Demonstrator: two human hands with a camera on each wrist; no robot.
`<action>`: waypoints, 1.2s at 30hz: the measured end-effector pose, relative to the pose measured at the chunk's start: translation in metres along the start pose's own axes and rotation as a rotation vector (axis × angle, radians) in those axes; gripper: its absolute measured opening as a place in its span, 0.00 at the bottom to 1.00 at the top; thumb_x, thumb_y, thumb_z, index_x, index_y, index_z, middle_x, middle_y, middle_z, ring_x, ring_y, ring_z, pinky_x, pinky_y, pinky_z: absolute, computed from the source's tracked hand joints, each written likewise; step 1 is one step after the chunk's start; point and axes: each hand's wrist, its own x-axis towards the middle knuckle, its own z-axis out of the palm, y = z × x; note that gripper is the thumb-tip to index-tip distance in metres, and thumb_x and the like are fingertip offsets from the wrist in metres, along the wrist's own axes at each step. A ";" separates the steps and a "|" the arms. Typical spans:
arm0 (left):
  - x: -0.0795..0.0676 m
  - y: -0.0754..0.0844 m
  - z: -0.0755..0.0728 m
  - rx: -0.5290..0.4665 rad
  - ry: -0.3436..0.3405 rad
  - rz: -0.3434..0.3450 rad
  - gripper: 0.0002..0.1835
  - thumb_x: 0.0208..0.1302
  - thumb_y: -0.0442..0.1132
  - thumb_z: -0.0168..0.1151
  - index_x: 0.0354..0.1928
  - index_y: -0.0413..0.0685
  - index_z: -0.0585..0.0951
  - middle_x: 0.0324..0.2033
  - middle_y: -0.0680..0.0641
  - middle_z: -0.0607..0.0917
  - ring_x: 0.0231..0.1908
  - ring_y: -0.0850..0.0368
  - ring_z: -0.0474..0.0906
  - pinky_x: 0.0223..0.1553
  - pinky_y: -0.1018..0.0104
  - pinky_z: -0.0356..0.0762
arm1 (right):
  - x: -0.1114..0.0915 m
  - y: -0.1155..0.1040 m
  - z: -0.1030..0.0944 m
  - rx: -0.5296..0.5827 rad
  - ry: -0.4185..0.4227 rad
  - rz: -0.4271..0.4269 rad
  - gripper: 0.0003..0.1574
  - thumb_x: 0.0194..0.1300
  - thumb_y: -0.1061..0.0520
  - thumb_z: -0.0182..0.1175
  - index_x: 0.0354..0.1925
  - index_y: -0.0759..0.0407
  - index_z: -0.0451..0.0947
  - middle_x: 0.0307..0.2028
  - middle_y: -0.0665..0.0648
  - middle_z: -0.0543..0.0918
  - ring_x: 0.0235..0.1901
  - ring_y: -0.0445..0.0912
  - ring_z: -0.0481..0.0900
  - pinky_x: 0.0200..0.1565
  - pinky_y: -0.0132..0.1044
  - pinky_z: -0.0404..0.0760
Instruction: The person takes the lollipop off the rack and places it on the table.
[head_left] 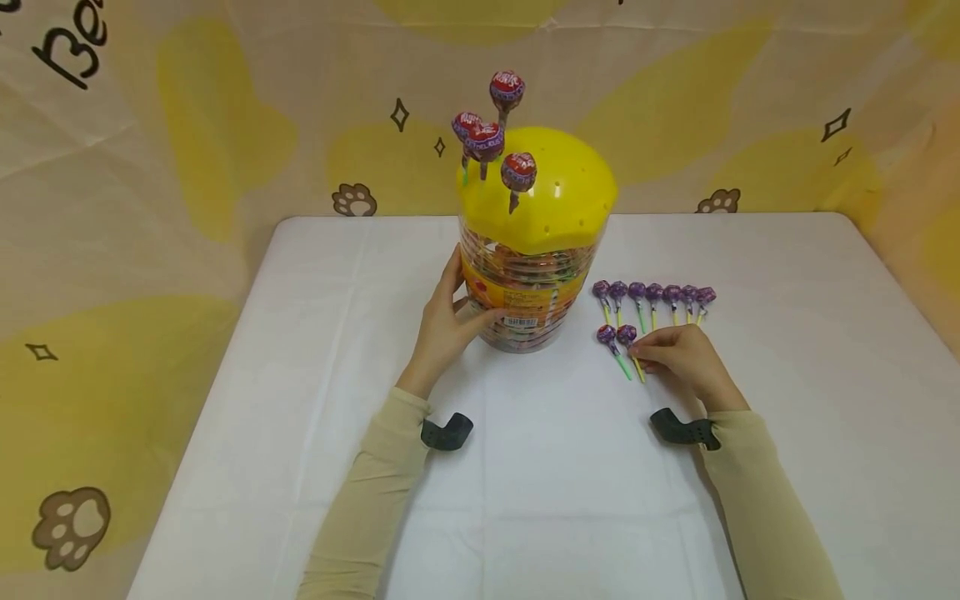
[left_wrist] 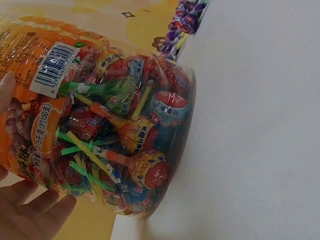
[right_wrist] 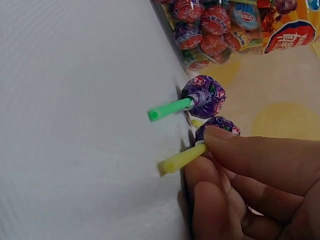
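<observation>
A clear plastic jar [head_left: 528, 321] of wrapped lollipops, with an orange label and a domed yellow lid [head_left: 558, 183], stands on the table. Several purple-and-red lollipops stick up from holes in the lid's left side. My left hand [head_left: 448, 333] holds the jar's left side, thumb across the front; in the left wrist view its fingers [left_wrist: 37, 207] lie along the jar. With thumb and fingers, my right hand [head_left: 686, 358] pinches a purple-wrapped lollipop [right_wrist: 185, 159] with a yellow stick just below its head. Beside it lies a lollipop [right_wrist: 205, 97] with a green stick.
A row of several purple lollipops [head_left: 655, 293] lies right of the jar, behind my right hand. The white-covered table [head_left: 562, 483] meets a yellow patterned cloth backdrop [head_left: 247, 100] at the back and sides. Each wrist wears a black mount [head_left: 447, 432].
</observation>
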 end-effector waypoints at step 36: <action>0.001 0.000 0.001 0.023 0.011 -0.006 0.52 0.55 0.41 0.70 0.75 0.50 0.46 0.71 0.47 0.55 0.67 0.49 0.57 0.63 0.55 0.65 | -0.011 -0.014 -0.006 0.205 0.149 -0.126 0.20 0.62 0.62 0.62 0.44 0.81 0.76 0.28 0.39 0.84 0.30 0.34 0.83 0.37 0.25 0.81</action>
